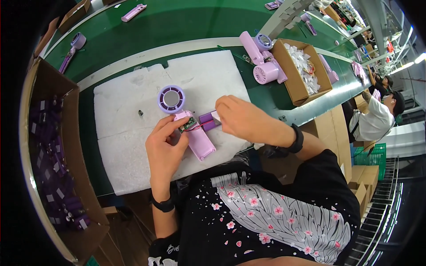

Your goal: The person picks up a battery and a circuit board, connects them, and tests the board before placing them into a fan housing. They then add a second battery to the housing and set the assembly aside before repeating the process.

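A handheld fan with a round lilac head (171, 98) and an opened pink handle shell (202, 144) lies on a white foam sheet. My left hand (166, 144) is closed on the upper handle, thumb and fingers at a small green circuit board (187, 124). Thin red wires run from the board to a purple battery pack (207, 119) beside the handle. My right hand (239, 119) is closed at the battery's right end, by a white patch (216, 116). Its fingers hide that end, so their exact grip is partly covered.
A carton of purple battery packs (53, 168) stands at left. At right, a carton of white pieces (304, 66) sits beside several pink fan parts (265, 73). The foam sheet (128, 128) bears a small dark bit. More fan parts lie across the green bench (177, 22). Another person (375, 117) is far right.
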A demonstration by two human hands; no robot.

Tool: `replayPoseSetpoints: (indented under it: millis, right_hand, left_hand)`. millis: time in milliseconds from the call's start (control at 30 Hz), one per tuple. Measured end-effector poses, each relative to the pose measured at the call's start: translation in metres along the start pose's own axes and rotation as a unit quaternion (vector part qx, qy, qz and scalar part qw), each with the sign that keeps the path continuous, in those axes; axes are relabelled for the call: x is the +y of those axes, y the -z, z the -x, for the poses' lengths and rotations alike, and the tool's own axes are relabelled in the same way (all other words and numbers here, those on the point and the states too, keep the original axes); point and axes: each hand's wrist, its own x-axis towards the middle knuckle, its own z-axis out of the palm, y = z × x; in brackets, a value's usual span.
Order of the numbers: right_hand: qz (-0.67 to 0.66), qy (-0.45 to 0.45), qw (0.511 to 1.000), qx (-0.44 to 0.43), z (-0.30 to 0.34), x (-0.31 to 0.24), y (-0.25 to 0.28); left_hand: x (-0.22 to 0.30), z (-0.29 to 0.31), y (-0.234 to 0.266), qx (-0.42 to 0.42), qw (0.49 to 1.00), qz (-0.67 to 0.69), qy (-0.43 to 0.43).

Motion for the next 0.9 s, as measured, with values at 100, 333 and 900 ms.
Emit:
replayPoseSetpoints:
  millis: [100,333,900]
  right_hand:
    - [-0.111,-0.041,0.993,0.02,0.01,0.026,0.021]
    - [0.345,-0.449,0.816,0.118,0.102,0.137,0.126]
    - [-0.33,-0.1,0.918,-0.195,-0.033,0.003,0.037]
  left_hand:
    - [-0.001,0.001,-0.001,0.0,1.0,0.008,0.008]
    - [0.005,0.0,0.001,0.007,1.0,-0.009,0.006]
    - [0.004,-0.002,-0.006,-0.014,0.992,0.122,0.025]
